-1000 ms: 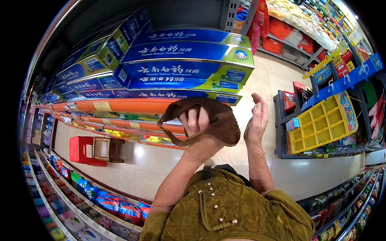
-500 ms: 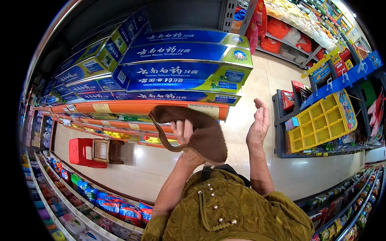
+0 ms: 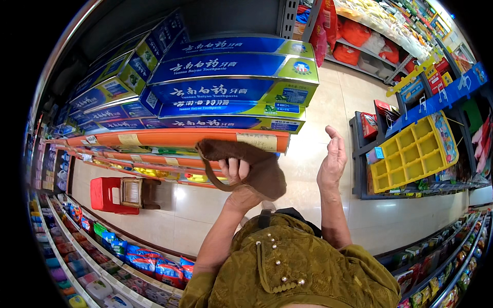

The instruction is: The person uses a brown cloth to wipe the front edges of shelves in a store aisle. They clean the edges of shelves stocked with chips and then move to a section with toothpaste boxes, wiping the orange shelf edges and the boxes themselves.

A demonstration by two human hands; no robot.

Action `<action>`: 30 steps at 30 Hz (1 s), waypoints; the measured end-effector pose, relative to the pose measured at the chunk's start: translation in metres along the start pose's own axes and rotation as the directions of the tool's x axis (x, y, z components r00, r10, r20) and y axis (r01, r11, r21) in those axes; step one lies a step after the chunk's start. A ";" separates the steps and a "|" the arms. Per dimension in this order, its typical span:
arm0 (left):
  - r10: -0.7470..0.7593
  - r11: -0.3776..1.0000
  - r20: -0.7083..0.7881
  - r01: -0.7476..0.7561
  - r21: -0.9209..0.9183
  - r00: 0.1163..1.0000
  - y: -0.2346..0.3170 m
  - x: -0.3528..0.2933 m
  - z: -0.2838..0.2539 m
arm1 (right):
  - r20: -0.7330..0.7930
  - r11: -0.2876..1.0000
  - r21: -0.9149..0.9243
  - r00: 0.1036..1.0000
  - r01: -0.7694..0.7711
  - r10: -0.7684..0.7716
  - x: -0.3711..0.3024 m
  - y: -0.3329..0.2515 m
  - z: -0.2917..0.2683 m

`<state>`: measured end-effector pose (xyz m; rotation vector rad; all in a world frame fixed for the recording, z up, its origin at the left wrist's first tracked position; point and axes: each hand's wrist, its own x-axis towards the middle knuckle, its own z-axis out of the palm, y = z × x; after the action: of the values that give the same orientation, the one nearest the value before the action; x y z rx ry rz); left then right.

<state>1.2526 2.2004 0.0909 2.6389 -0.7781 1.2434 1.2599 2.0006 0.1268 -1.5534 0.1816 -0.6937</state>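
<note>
My left hand (image 3: 237, 174) is closed on a brown cloth (image 3: 264, 172), its fingers showing through a fold or loop of it. The cloth hangs bunched just in front of an orange shelf edge (image 3: 185, 138) with paper labels. Boxes of toothpaste (image 3: 226, 88), blue and green, lie stacked on that shelf, beyond the cloth. To the right my right hand (image 3: 333, 161) is raised over the floor, apart from the cloth. Its fingers are loosely bent and it holds nothing.
A red stool (image 3: 100, 195) and a brown stool (image 3: 132, 193) stand on the tiled floor at left. Packed shelves with blue bags (image 3: 141, 259) run along the lower left. At right is a dark rack with a yellow compartment tray (image 3: 411, 151).
The brown cloth has folded and drawn in around my left hand, looking shorter at its lower right end. My right hand has hardly moved.
</note>
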 end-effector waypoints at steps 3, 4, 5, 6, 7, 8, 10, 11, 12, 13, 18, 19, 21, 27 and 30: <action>-0.022 0.991 0.080 0.032 -0.133 0.997 -0.002 -0.029 0.019 | -0.004 1.000 -0.010 1.000 -0.002 0.002 0.001 -0.003 0.001; -0.017 0.988 0.065 0.027 -0.152 0.998 0.001 -0.028 0.023 | -0.010 1.000 -0.023 1.000 -0.004 0.003 0.002 -0.004 0.001; -0.013 0.986 0.052 0.021 -0.168 0.999 0.004 -0.015 0.018 | -0.010 0.999 -0.031 1.000 0.010 -0.010 0.003 -0.003 0.000; -0.008 0.987 0.004 0.009 -0.163 1.000 0.008 0.000 0.008 | -0.008 0.999 -0.038 1.000 0.025 -0.025 0.004 -0.001 -0.001; -0.008 0.989 -0.043 0.001 -0.151 0.999 0.009 0.015 -0.002 | 0.001 0.998 -0.041 0.999 0.040 -0.040 0.003 -0.001 0.001; -0.001 0.995 -0.060 -0.005 -0.100 0.998 0.010 0.015 0.003 | -0.003 0.996 -0.066 0.998 0.058 -0.059 0.003 -0.002 0.002; -0.018 0.985 -0.045 0.010 -0.174 0.999 0.021 0.005 0.008 | 0.015 0.991 -0.092 0.995 0.101 -0.100 0.002 -0.004 0.002; -0.037 0.984 -0.034 0.030 -0.178 0.999 0.023 -0.002 0.010 | -0.006 0.995 -0.083 0.998 0.061 -0.061 0.000 -0.008 0.001; -0.061 0.985 -0.018 0.057 -0.160 0.998 0.023 -0.007 0.008 | -0.028 0.993 -0.094 0.997 0.075 -0.078 0.001 -0.007 -0.003; -0.089 0.986 -0.005 0.087 -0.139 0.996 0.020 -0.013 0.009 | -0.041 0.994 -0.090 0.997 0.058 -0.062 0.003 0.001 -0.010; -0.239 0.955 0.041 0.242 -0.169 0.970 -0.017 -0.023 -0.003 | -0.065 0.999 0.033 0.998 0.022 -0.020 -0.011 -0.023 -0.006; -0.300 0.934 0.055 0.305 -0.187 0.952 -0.025 -0.022 -0.008 | -0.059 0.993 0.098 0.996 0.070 -0.065 -0.013 -0.029 0.000; -0.448 0.858 0.082 0.454 -0.240 0.890 -0.046 -0.014 -0.015 | -0.023 0.981 0.120 0.988 0.154 -0.153 -0.019 -0.046 0.017; -0.422 0.907 -0.102 0.418 -0.055 0.901 -0.108 0.007 -0.036 | 0.090 0.930 0.148 0.932 0.337 -0.352 -0.045 -0.073 0.064; -0.473 0.879 -0.109 0.460 -0.127 0.874 -0.120 0.009 -0.046 | 0.121 0.894 0.062 0.886 0.444 -0.448 -0.058 -0.077 0.078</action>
<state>1.2857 2.3150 0.1403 2.4205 -0.1492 1.1906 1.2323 2.1065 0.1851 -1.6192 -0.2989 -0.9425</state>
